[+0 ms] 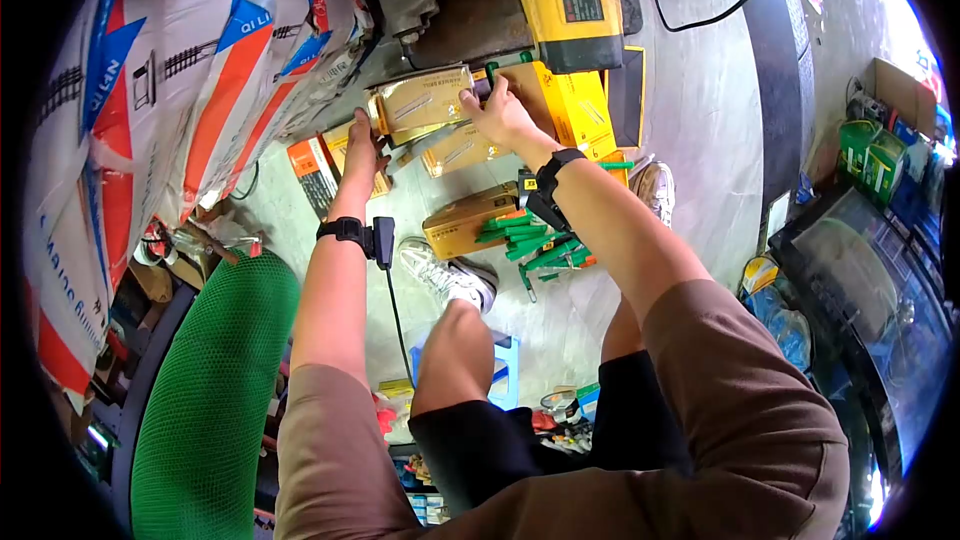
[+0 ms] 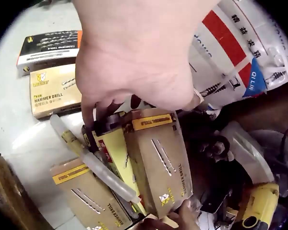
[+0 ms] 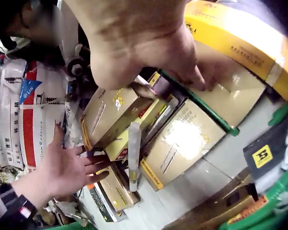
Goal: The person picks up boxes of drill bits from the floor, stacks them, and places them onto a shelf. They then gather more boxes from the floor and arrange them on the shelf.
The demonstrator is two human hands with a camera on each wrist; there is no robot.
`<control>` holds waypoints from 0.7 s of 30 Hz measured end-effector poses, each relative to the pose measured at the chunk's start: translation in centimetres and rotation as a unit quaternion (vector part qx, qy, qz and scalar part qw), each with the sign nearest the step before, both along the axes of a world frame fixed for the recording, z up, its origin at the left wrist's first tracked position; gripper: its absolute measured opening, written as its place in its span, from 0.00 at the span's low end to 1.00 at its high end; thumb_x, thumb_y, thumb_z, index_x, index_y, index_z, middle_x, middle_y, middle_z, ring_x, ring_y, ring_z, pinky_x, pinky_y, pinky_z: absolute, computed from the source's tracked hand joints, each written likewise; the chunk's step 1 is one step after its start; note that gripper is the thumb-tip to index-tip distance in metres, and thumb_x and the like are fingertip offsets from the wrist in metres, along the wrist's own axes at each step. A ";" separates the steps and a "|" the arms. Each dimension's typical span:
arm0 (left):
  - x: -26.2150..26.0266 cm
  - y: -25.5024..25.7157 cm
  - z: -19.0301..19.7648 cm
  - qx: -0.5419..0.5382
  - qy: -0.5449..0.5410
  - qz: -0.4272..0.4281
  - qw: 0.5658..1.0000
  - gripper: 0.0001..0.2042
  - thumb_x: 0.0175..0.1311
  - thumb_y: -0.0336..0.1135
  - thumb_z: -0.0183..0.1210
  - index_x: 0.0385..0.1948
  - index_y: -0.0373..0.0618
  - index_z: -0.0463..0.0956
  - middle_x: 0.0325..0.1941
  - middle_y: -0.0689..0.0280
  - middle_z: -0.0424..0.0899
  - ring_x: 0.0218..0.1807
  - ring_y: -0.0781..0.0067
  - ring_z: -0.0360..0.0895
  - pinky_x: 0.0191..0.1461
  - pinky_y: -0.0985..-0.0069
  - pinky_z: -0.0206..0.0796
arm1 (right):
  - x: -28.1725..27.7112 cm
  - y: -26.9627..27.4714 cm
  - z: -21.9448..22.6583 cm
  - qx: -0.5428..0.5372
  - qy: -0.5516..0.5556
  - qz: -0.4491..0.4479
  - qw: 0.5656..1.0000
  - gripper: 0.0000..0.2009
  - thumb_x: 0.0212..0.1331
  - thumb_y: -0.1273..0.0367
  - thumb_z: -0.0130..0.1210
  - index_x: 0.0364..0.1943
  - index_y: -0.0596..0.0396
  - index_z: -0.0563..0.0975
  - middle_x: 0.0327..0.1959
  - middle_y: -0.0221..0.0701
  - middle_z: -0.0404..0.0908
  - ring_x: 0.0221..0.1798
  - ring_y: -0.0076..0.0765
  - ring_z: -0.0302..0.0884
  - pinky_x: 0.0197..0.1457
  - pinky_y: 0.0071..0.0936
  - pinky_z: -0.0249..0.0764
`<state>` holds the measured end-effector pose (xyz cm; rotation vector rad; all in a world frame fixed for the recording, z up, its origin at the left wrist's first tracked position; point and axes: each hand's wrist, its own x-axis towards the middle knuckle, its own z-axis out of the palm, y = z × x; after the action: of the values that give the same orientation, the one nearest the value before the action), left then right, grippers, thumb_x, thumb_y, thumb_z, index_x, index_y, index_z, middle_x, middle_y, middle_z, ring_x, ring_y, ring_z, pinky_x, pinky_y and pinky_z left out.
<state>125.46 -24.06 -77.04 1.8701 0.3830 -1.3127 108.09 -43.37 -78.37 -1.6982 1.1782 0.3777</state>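
Observation:
A tan hammer drill box (image 1: 425,103) lies on top of other packages, between my two hands. At its left end is my left hand (image 1: 362,148), fingers extended and thumb raised in the right wrist view, fingertips right at the stack. My right hand (image 1: 505,122) reaches to the box's other end, thumb against it and fingers spread over the neighbouring packaging. Under the top box show a yellow box (image 3: 122,143) and a second tan drill box (image 3: 175,141). A translucent tube (image 2: 93,163) leans across them. The right fingertips are partly hidden in the right wrist view.
Beside the stack lie an orange-and-black drill box (image 1: 312,175) and a yellow carton (image 1: 578,110). Nearer my feet are another tan box (image 1: 470,220) and several green tubes (image 1: 535,245). White sacks (image 1: 200,70) stand left; a yellow-and-black tool (image 1: 568,5) sits beyond.

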 end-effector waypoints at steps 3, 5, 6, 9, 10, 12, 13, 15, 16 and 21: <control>0.4 -0.2 -1.7 0.043 -0.014 -0.035 0.998 0.46 0.64 0.77 0.43 0.74 0.48 0.54 0.71 0.58 0.65 0.67 0.59 0.67 0.59 0.58 0.68 | 0.2 -0.1 -0.2 0.051 0.016 -0.011 0.999 0.47 0.62 0.38 0.49 0.65 0.72 0.55 0.55 0.69 0.73 0.59 0.74 0.73 0.64 0.51 0.70; 0.4 -0.1 -1.9 0.050 -0.020 -0.018 0.998 0.48 0.63 0.78 0.45 0.74 0.47 0.55 0.70 0.58 0.67 0.66 0.58 0.67 0.58 0.59 0.67 | 0.6 0.2 -0.6 0.066 0.025 -0.017 0.997 0.49 0.62 0.37 0.48 0.69 0.71 0.52 0.59 0.69 0.70 0.62 0.73 0.71 0.67 0.51 0.68; 0.3 -0.1 -1.6 0.037 -0.011 -0.031 0.999 0.49 0.62 0.78 0.45 0.74 0.47 0.54 0.70 0.58 0.67 0.66 0.58 0.66 0.57 0.59 0.66 | 1.0 0.4 -0.5 0.064 0.032 -0.013 0.997 0.50 0.63 0.37 0.48 0.71 0.71 0.50 0.61 0.68 0.68 0.64 0.72 0.69 0.69 0.51 0.66; 0.3 0.1 -2.4 0.013 0.014 -0.045 0.999 0.52 0.59 0.80 0.48 0.77 0.48 0.48 0.72 0.56 0.65 0.70 0.56 0.63 0.55 0.59 0.65 | 2.2 0.5 0.1 0.068 0.063 -0.017 0.996 0.52 0.62 0.34 0.45 0.74 0.68 0.49 0.68 0.65 0.62 0.71 0.69 0.61 0.74 0.50 0.60; -0.1 -0.1 -2.8 0.009 0.021 -0.023 0.999 0.48 0.60 0.78 0.49 0.74 0.53 0.54 0.71 0.60 0.67 0.69 0.59 0.64 0.59 0.54 0.61 | 2.7 0.3 0.5 0.063 0.097 -0.018 0.993 0.53 0.61 0.33 0.44 0.74 0.68 0.50 0.68 0.64 0.61 0.71 0.69 0.61 0.74 0.50 0.60; -1.3 -0.5 -2.2 0.015 -0.003 -0.023 1.000 0.43 0.60 0.76 0.53 0.71 0.57 0.60 0.71 0.63 0.67 0.68 0.62 0.65 0.60 0.50 0.63 | 3.1 0.3 0.5 0.055 0.137 -0.033 0.988 0.55 0.59 0.28 0.40 0.74 0.66 0.52 0.70 0.61 0.61 0.71 0.67 0.61 0.75 0.49 0.59; -1.5 0.1 -3.3 0.011 -0.016 -0.030 0.999 0.42 0.60 0.73 0.56 0.70 0.54 0.61 0.69 0.62 0.69 0.66 0.61 0.68 0.54 0.55 0.71 | 3.1 -0.1 0.2 0.068 0.142 -0.056 0.986 0.55 0.59 0.27 0.38 0.75 0.65 0.52 0.71 0.59 0.60 0.73 0.65 0.60 0.75 0.49 0.58; -2.1 0.1 -3.2 -0.006 -0.031 0.022 0.999 0.39 0.60 0.71 0.59 0.65 0.51 0.68 0.61 0.63 0.75 0.55 0.68 0.74 0.45 0.66 0.72 | 3.2 -0.6 -0.2 0.063 0.148 -0.051 0.986 0.57 0.57 0.25 0.35 0.74 0.64 0.53 0.72 0.59 0.59 0.74 0.64 0.60 0.76 0.48 0.58; -2.0 0.3 -2.9 -0.006 -0.032 0.023 0.999 0.39 0.60 0.71 0.59 0.65 0.51 0.68 0.61 0.63 0.75 0.55 0.68 0.74 0.45 0.66 0.72 | 3.1 -0.7 -0.1 0.062 0.148 -0.051 0.986 0.57 0.57 0.25 0.35 0.74 0.64 0.53 0.72 0.59 0.59 0.74 0.64 0.60 0.76 0.48 0.58; -2.0 2.1 -1.5 0.012 -0.067 -0.011 0.998 0.42 0.59 0.67 0.63 0.63 0.36 0.72 0.56 0.59 0.81 0.55 0.65 0.73 0.58 0.68 0.63 | 2.4 -0.6 -0.5 0.148 0.165 0.001 0.975 0.61 0.53 0.21 0.30 0.73 0.65 0.57 0.74 0.59 0.56 0.74 0.64 0.60 0.76 0.46 0.59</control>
<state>123.44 -21.96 -78.55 1.9750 0.3110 -1.1947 110.53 -43.93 -78.85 -1.4096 1.2837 0.8214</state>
